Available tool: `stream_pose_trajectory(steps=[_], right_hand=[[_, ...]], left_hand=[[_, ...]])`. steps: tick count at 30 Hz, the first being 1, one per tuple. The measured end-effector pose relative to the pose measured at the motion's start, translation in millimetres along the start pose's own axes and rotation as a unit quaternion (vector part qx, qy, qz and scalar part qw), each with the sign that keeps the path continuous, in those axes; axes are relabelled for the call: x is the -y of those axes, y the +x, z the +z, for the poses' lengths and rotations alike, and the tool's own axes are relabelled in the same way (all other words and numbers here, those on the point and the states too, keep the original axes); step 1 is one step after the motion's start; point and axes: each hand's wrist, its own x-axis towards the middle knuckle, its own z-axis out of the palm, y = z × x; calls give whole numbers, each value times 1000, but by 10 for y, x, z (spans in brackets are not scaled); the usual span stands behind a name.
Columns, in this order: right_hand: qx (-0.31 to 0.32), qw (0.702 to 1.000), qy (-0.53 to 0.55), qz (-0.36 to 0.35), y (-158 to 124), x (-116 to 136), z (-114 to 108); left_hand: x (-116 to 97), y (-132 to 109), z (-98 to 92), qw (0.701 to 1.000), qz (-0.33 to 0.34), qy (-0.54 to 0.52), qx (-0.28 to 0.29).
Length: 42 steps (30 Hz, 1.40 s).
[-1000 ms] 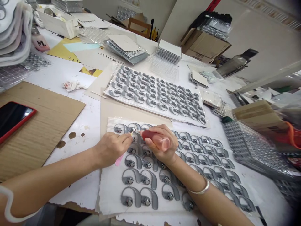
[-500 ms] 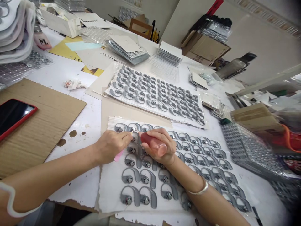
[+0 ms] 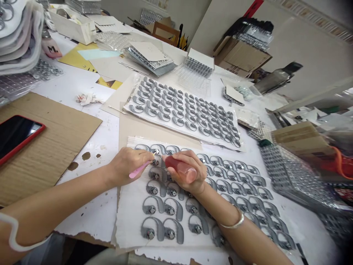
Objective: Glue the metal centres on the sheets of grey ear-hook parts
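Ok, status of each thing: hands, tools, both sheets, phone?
left hand, closed on pink stick
pink stick, tip down among the grey pieces
right hand, gripping red bottle
red bottle, tilted, nozzle toward the stick
near sheet, flat, edges torn, grey pieces in rows
far sheet, flat, filled with grey pieces
phone, face up, screen dark

Head camera, sole view: looking forward and down from just above the near edge of the white sheet point(image 3: 129, 221), sitting close, facing across it
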Motion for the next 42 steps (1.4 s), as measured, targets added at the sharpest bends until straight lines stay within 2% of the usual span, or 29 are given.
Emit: stream_pose_trajectory(steps=[4, 13, 28, 42], right_hand=[[-8, 1000, 9, 12, 0, -18, 5], [-5, 999, 38, 30, -33, -58, 14], [-1, 999, 35, 28, -21, -58, 27], [0, 999, 34, 9, -26, -54, 44]], left_hand=[[44, -3, 20, 999, 7, -44, -22], [100, 18, -14, 992, -26, -125, -22], [98, 45, -42, 989, -67, -133, -17], [104, 45, -43, 988, -59, -142, -24]])
